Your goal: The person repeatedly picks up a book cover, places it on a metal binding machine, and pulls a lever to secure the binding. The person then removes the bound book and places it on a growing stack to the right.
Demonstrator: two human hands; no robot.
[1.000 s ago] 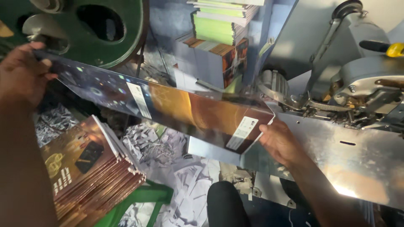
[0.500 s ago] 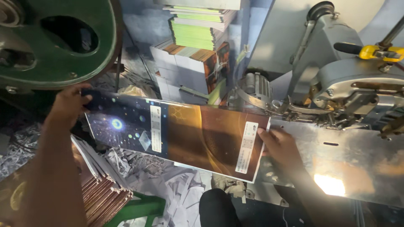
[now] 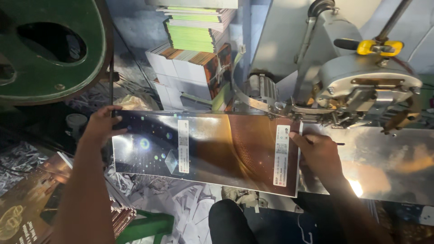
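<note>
So the person is holding a long glossy printed sheet (image 3: pixel 205 151), looks like an unfolded cover, stretched out flat between both hands. It's lying wide across the middle of the view, with its right end resting on the shiny metal table (image 3: pixel 389 167) of a grey machine (image 3: pixel 361 86). The left half is showing a dark starry print with little glowing dots and a clear cube shape, and the right half is fading into a coppery brown with a fine dotted texture. Two narrow white label strips are running top to bottom across it, one near the middle and one near the right edge.

The left hand (image 3: pixel 101 126) is gripping the sheet's upper left corner, thumb on top, fingers curled behind. The right hand (image 3: pixel 316 153) is lying flat on the right edge, fingers together and pressing it down onto the table, not really pinching anything.

Harder stuff to read: the small print on the strips is too tiny to make out. The glare on the sheet is washing out part of the middle. The fingers of the left hand are hiding behind the sheet. A big green wheel (image 3: pixel 54 49) is getting cut off at the top left, and a stack of brown printed covers (image 3: pixel 27 208) is running off the bottom left corner. Piles of booklets (image 3: pixel 194 58) are sitting behind the sheet.
</note>
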